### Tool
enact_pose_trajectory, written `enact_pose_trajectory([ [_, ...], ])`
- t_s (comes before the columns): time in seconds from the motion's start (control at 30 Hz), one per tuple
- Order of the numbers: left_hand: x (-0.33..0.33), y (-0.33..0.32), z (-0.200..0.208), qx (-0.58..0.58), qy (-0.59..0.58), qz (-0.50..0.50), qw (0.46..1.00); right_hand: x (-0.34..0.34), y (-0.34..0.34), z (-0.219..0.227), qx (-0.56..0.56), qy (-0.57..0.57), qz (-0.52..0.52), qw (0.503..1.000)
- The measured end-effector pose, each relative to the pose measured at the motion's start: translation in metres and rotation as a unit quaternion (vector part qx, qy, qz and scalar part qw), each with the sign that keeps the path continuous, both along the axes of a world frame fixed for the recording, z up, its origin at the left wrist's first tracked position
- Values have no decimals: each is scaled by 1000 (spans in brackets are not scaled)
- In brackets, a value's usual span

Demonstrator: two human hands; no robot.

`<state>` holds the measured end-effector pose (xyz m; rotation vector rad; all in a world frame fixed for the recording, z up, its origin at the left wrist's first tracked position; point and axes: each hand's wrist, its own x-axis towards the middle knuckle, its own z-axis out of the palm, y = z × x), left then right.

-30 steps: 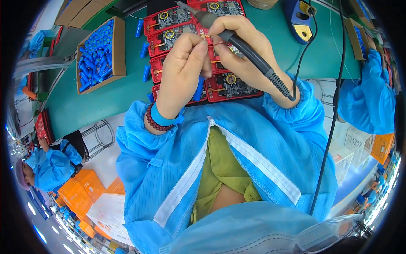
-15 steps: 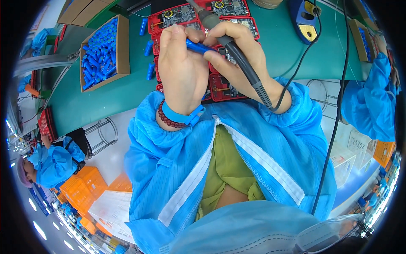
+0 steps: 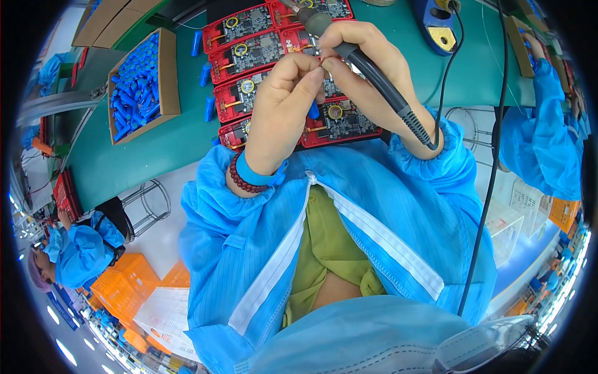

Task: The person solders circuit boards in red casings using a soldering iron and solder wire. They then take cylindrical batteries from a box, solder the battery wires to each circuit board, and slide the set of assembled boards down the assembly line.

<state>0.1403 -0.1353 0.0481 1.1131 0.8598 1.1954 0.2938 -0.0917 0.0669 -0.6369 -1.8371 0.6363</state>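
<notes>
My right hand [image 3: 377,71] is closed round a black-handled soldering iron [image 3: 387,84], which points up and away to the left. Its thumb and forefinger also meet my left fingertips. My left hand [image 3: 280,112] is closed in a pinch at a thin reddish wire [image 3: 322,63] between the two hands. Just below the fingers shows part of a blue cylindrical battery [image 3: 313,111]; the rest of it is hidden. Under and around my hands lie red cases with circuit boards [image 3: 254,55], in rows, with yellow-ringed round parts on them.
Several blue batteries [image 3: 205,73] stand in a line left of the cases. A cardboard box [image 3: 167,75] full of blue batteries is further left on the green table [image 3: 187,137]. A blue soldering iron stand [image 3: 430,28] is at the back right; black cables [image 3: 492,156] hang on the right.
The blue battery is no longer between my fingertips; it shows lower, beneath them, and they now pinch a thin wire. The iron stays in my right hand. The whole view has shifted slightly.
</notes>
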Motion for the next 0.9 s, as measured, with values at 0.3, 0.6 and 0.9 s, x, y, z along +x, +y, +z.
enact_pose_trajectory([
  [0.3,-6,0,2,26,103,62,992,4,-4,-4,-7,-14,-11,1000],
  [0.6,-8,11,9,190,290,84,934,14,8,-9,91,-124,20,988],
  [0.9,-37,27,26,125,267,209,932,69,41,6,119,-97,-129,980],
])
